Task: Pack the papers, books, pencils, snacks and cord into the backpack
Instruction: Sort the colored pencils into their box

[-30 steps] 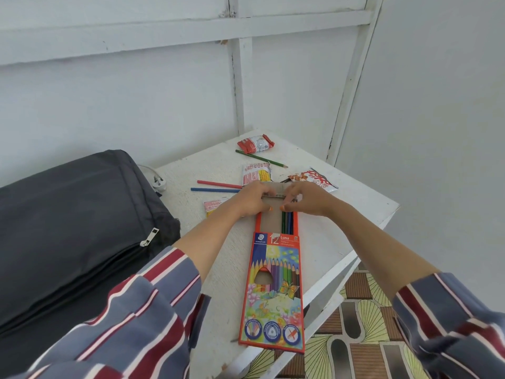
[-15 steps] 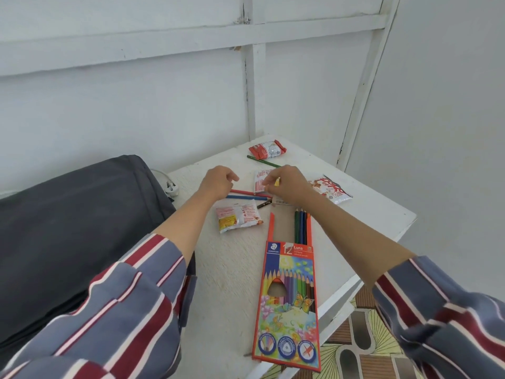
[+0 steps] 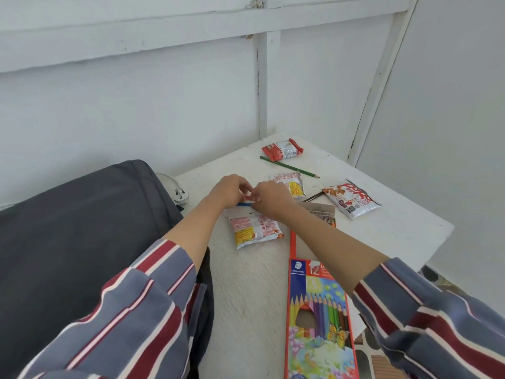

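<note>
Both hands, L (image 3: 231, 190) & R (image 3: 269, 197), pinch red/blue pencils (image 3: 244, 204) off table (image 3: 254, 283); light, stiff, roll-prone, so grip mid-shaft.

The backpack (image 3: 68, 242) is matt dark cloth, the table (image 3: 396, 222) rough white-painted wood, the snack packets (image 3: 255, 231) glossy plastic, the pencil box (image 3: 318, 324) printed cardboard.

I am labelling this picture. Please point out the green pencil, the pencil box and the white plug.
green pencil (image 3: 289, 167), head view, middle of its shaft.
pencil box (image 3: 317, 318), head view, printed front of the box.
white plug (image 3: 181, 196), head view, the plug body beside the backpack (image 3: 68, 228).
</note>
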